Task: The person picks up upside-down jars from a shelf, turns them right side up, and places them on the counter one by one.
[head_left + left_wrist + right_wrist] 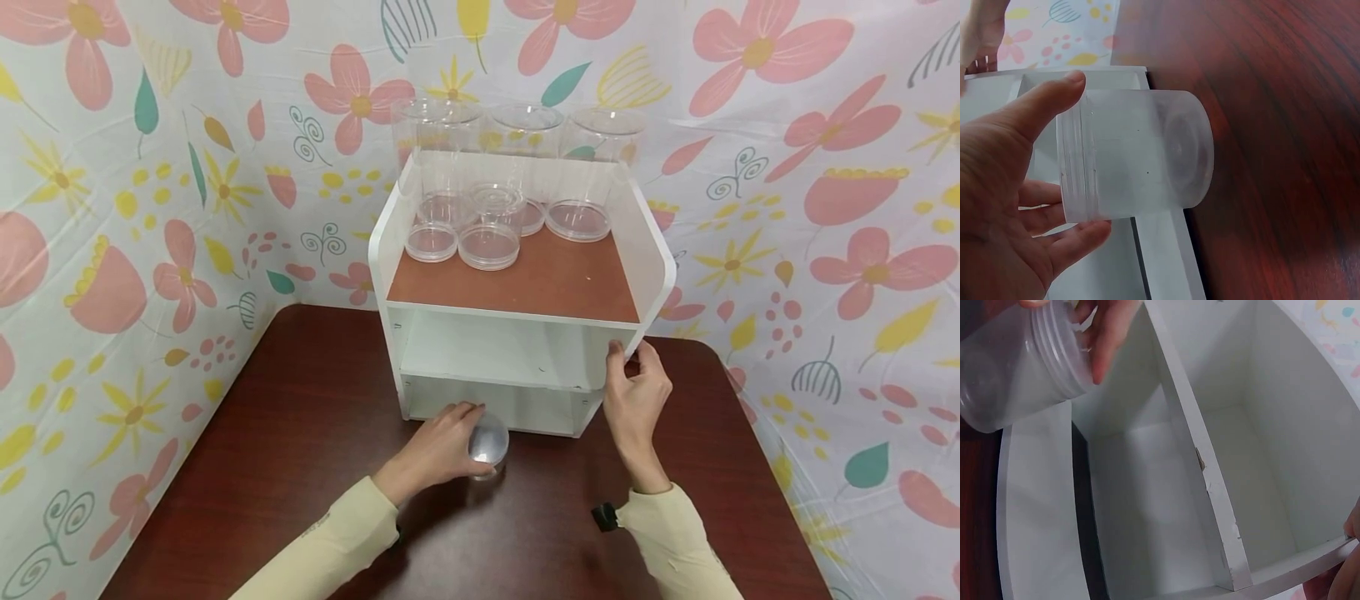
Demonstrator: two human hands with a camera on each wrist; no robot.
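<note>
My left hand point(442, 446) grips a clear plastic jar point(1141, 153) by its lidded end, thumb on one side and fingers on the other. In the head view the jar is upright in front of the shelf's lowest level, its pale lid facing up. My right hand point(636, 396) holds the right side panel of the white shelf unit point(517, 315), thumb at its front edge. Several more clear jars point(489, 247) stand on the brown top board point(570, 283). In the right wrist view the two lower compartments point(1147, 487) show bare white boards.
The shelf stands at the back of a dark reddish wooden table point(525, 533). Floral cloth point(750, 250) hangs behind and at both sides. A small black piece point(604, 517) sits at the right sleeve's cuff. The shelf divider's edge point(1200, 459) is chipped.
</note>
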